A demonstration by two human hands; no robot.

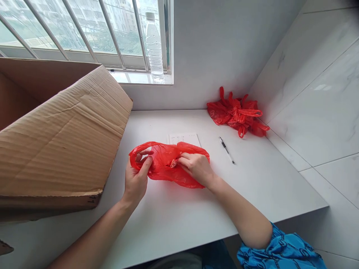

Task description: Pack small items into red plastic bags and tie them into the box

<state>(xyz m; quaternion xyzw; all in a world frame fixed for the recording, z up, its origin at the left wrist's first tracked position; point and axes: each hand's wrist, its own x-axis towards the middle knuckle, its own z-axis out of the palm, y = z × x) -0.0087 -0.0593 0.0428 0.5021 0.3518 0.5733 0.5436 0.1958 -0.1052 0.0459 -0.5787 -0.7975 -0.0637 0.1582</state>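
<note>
A thin red plastic bag (164, 170) is held above the white table, its mouth facing up. My left hand (136, 175) grips the bag at its left handle loop, with the thumb and fingers closed on the film. Over the bag's right part, my right hand (196, 167) reaches into the mouth with its fingers pinched together. At those fingertips shows a small red-and-white patterned thing (173, 163), whose kind is too small to tell. Behind the bag lies a white sheet of paper (185, 139) with small marks, partly covered by the bag.
A large open cardboard box (64, 138) stands at the left. To the right of the bag lies a pen (226, 150). Several knotted red plastic bags (235, 114) are heaped in the back corner. On the windowsill is a clear water bottle (154, 48). A tiled wall (316, 101) bounds the right side.
</note>
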